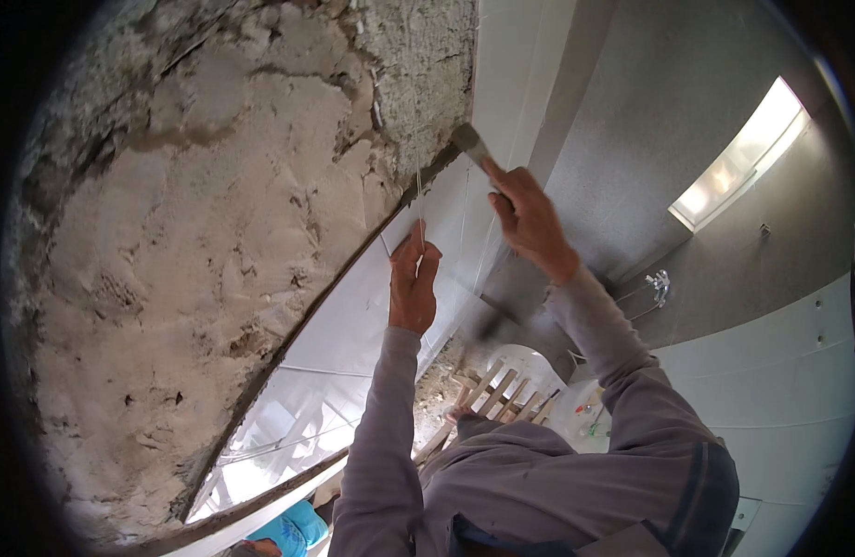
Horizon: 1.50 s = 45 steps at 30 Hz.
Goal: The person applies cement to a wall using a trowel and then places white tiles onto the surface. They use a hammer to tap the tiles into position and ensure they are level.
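A wall of rough beige plaster (195, 232) borders a dark, narrow edge along a row of white glossy tiles (316, 399). My left hand (412, 283) is raised against the tiles near that edge, fingers bent together at a thin pale cord (418, 158) that runs up over the rough surface; whether they grip it is unclear. My right hand (531, 227) is higher and to the right, closed on the handle of a tool with a short, wide, greyish head (466, 139), perhaps a brush or scraper. That head is close to the upper end of the edge.
A wooden slatted structure (502, 395) stands below on a rubble-strewn floor, beside a white curved object. A person in a blue top (293, 529) is at the lower left. On the right are a grey wall (622, 130), a bright narrow window (738, 153) and a chrome tap fitting (660, 288).
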Tool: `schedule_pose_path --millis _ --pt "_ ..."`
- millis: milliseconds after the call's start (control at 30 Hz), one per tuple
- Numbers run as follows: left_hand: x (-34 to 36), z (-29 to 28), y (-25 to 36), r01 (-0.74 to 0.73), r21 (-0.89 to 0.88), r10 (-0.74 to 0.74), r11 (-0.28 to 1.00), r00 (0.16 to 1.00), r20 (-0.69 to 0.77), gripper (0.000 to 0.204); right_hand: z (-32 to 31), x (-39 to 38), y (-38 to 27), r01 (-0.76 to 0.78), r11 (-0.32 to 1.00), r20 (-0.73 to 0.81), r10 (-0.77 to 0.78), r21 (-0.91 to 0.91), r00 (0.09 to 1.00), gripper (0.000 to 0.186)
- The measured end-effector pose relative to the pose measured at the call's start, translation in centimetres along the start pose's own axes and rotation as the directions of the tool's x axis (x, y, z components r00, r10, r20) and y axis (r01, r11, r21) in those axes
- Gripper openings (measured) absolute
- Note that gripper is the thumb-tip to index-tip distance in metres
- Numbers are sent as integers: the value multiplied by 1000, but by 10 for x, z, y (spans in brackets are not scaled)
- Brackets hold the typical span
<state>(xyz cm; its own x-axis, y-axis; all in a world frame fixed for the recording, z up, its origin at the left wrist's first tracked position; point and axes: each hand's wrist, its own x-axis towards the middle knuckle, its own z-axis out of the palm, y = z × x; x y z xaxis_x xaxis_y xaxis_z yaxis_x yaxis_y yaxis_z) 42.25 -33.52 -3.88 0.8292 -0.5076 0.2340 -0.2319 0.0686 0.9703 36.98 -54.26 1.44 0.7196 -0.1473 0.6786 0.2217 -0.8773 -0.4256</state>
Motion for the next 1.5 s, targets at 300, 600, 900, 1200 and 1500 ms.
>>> schedule_pose_path --millis 300,600,900,1200,1500 --pt "-2 -2 -12 18 -2 -18 1000 1000 7 47 55 -14 32 -70 997 -72 69 -14 995 56" --pt "-1 -5 -21 27 -81 -27 996 1000 6 20 -41 -16 6 -32 969 199 82 -245 977 49" --pt "-1 -2 -19 1 -123 -1 992 1000 1 18 -37 36 -4 54 886 412 159 -460 897 37" --pt "0 1 -18 -51 -98 47 994 998 -40 17 -93 47 -11 242 887 496 -18 -393 868 33" --pt "0 2 -18 -17 46 19 999 999 -34 45 25 -2 49 -406 465 364 183 787 913 34"
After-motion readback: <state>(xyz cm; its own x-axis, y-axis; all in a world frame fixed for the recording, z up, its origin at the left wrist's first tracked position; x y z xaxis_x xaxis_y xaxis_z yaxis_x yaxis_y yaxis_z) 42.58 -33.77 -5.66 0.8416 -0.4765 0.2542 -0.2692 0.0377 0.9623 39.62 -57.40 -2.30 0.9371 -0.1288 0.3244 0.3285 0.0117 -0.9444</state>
